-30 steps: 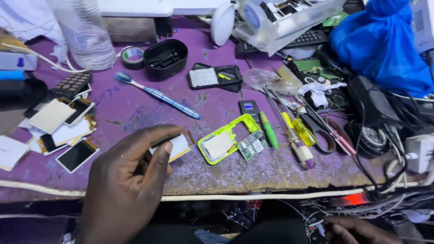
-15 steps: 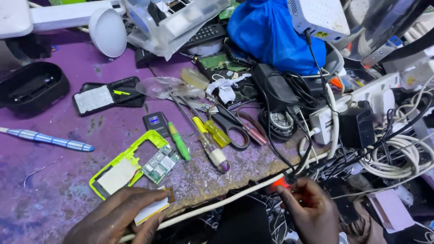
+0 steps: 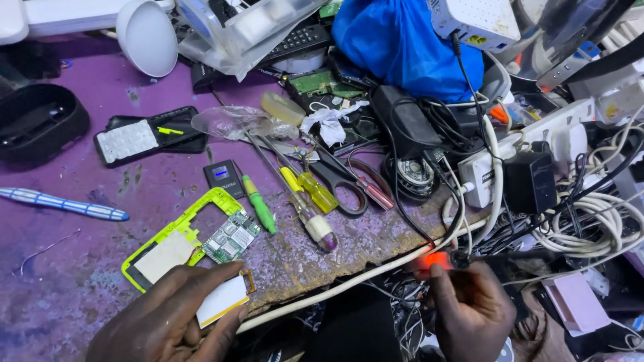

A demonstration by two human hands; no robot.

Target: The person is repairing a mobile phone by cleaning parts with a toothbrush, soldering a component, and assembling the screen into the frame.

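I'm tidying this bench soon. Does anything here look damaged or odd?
Yes. The purple table top is worn bare and chipped along its front edge. A yellow-green phone frame lies stripped, its circuit board loose beside it. The right hand touches a red glow among tangled cables.

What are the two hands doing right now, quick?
Left hand: closed on a small white flat part at the purple table's edge.
Right hand: fingers pinched at a glowing red light by the cables; what it grips cannot be told.
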